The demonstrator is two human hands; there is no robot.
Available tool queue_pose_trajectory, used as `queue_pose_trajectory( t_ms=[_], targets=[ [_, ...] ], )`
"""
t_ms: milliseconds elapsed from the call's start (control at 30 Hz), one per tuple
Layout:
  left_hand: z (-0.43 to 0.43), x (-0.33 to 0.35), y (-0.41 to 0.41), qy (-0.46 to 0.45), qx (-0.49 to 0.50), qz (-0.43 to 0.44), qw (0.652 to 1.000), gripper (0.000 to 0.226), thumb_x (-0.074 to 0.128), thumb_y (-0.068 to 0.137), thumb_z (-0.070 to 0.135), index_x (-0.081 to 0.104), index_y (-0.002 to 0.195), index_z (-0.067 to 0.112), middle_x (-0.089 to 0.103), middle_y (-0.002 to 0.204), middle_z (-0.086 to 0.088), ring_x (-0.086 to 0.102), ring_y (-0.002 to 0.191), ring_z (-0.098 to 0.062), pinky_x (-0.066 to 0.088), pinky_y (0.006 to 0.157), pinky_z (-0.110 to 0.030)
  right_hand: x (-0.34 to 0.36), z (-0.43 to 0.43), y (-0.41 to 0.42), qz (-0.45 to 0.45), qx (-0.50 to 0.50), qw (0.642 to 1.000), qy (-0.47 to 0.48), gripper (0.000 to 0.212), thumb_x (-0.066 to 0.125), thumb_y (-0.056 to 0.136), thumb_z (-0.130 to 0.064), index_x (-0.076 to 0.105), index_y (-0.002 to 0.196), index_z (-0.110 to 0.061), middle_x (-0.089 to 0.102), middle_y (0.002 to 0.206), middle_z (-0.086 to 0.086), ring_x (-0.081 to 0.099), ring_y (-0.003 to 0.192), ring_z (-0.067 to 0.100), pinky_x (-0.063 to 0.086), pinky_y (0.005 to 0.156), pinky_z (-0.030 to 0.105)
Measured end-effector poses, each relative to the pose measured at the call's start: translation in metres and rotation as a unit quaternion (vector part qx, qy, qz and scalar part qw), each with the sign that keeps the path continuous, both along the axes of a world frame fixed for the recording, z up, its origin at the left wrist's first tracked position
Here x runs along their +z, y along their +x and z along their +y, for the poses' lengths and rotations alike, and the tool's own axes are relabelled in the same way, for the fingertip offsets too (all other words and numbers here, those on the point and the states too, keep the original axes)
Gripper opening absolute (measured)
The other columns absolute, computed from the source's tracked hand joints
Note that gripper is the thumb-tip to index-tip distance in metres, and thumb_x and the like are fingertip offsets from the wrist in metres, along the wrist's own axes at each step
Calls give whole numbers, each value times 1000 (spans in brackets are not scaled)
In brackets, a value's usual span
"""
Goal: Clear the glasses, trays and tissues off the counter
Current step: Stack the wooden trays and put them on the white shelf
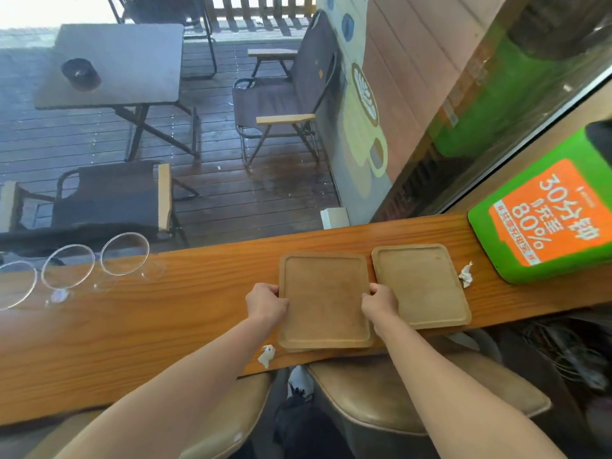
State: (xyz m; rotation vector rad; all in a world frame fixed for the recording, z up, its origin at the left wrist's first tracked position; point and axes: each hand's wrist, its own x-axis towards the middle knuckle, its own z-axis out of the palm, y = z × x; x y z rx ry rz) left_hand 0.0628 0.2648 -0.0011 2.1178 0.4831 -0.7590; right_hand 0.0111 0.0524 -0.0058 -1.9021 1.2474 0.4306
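Observation:
Two brown wooden trays lie side by side on the wooden counter (205,293). My left hand (266,301) grips the left edge of the nearer tray (324,299), and my right hand (381,301) grips its right edge. This tray seems to rest on another one beneath it. The second tray (422,283) sits just to the right. A crumpled tissue (266,355) lies by the counter's near edge, and another tissue (466,274) lies right of the second tray. Three clear glasses (124,255) (68,271) (15,288) stand at the counter's left end.
A green box with an orange label (543,220) stands at the counter's right end. Brown stools (390,392) sit below the counter's near edge. Beyond the window are a deck, folding chairs (281,104) and a dark table (112,64).

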Motion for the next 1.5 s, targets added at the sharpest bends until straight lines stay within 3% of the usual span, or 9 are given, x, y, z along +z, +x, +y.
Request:
queue_pose_trajectory(
  t_ms=[133,300,433,700,767,900,1033,1200,1500],
  targets=[
    [-8,-9,-9,38,-6,5,999,31,68,89,12,69,119,6,68,119,-13,65,106,-28,55,92,-38,-10,-3,-4,11,15,1000,-8,43,51,99,-10,48,142,-11,44,149,9,45,134,31,40,108,41],
    [-6,-5,-9,64,-26,-15,997,10,65,87,7,72,84,14,70,89,-5,65,79,-21,55,68,-30,-16,-4,5,14,47,999,-12,43,49,100,-10,47,143,-12,42,150,8,46,133,31,40,109,41],
    [-5,-2,-13,87,-41,-15,995,20,61,86,4,62,73,18,67,79,-6,55,61,-15,48,54,-26,-16,2,11,14,58,998,-34,43,47,101,-9,47,143,-10,38,149,9,46,131,31,40,106,37],
    [-1,-9,-13,67,-27,-4,997,9,69,87,13,77,91,14,75,90,-6,66,74,-16,56,65,-30,-17,3,20,40,76,995,-51,48,48,99,-8,43,146,-12,38,150,9,43,134,31,40,106,38],
    [-1,-8,-10,51,5,19,999,24,71,87,16,74,110,11,73,105,-7,65,85,-18,53,74,-27,-16,8,19,47,72,996,-33,52,47,98,-9,38,149,-12,35,152,9,41,136,30,40,107,39],
    [-8,-9,-7,26,38,64,997,22,73,86,26,71,104,12,72,109,-9,61,87,-21,52,76,-29,-15,16,19,50,1,999,1,51,46,97,-15,36,147,-7,31,152,11,38,136,33,41,106,43],
    [-11,-10,-4,12,80,94,992,43,73,86,27,65,124,10,68,119,-12,64,107,-30,55,92,-39,-11,19,25,48,-41,997,47,64,51,94,-34,33,148,-4,23,157,10,29,141,34,34,113,48],
    [-4,2,8,-10,98,81,992,4,70,86,17,71,85,20,72,102,-9,66,88,-26,55,76,-32,5,20,27,25,-39,998,48,66,52,92,-39,36,146,-6,19,158,8,25,142,35,31,113,48],
    [-69,66,33,-97,0,23,995,22,64,86,6,71,77,26,72,91,0,68,81,-19,56,61,-28,75,-48,24,-24,-108,994,-5,70,56,84,-49,50,137,-3,39,146,13,40,129,38,39,106,47]
  ],
)
